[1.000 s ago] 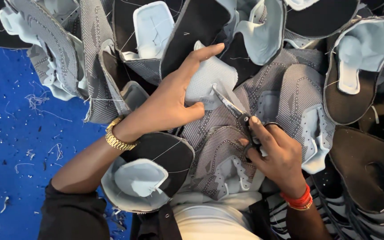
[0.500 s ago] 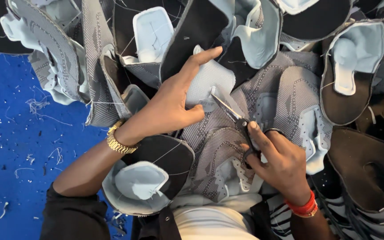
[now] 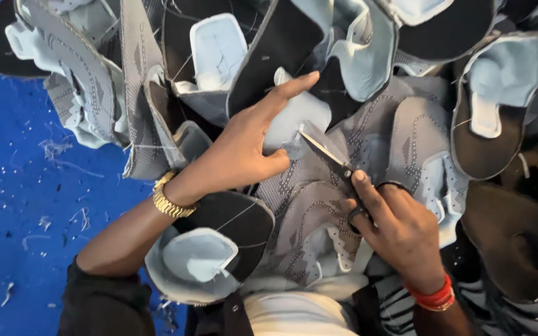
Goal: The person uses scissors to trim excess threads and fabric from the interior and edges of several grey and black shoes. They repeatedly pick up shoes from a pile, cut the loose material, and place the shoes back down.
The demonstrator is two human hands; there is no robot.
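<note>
My left hand (image 3: 247, 146), with a gold watch (image 3: 168, 200) on the wrist, presses flat on a grey knitted shoe upper (image 3: 309, 205) and pins its pale blue tongue (image 3: 297, 118) with fingers and thumb. My right hand (image 3: 400, 230), wearing a red wristband (image 3: 434, 297), grips black-handled scissors (image 3: 334, 160). The scissor blades point up-left, open, with their tips at the pale blue tongue just beside my left thumb.
Many grey, black and pale blue shoe uppers (image 3: 94, 87) are heaped all around, strung together with thread. One lies under my left forearm (image 3: 203, 261). A blue surface (image 3: 20, 205) on the left is strewn with thread scraps.
The scissors have slid a little up-left toward my left thumb, and my right hand followed. My left hand stays pressed on the upper.
</note>
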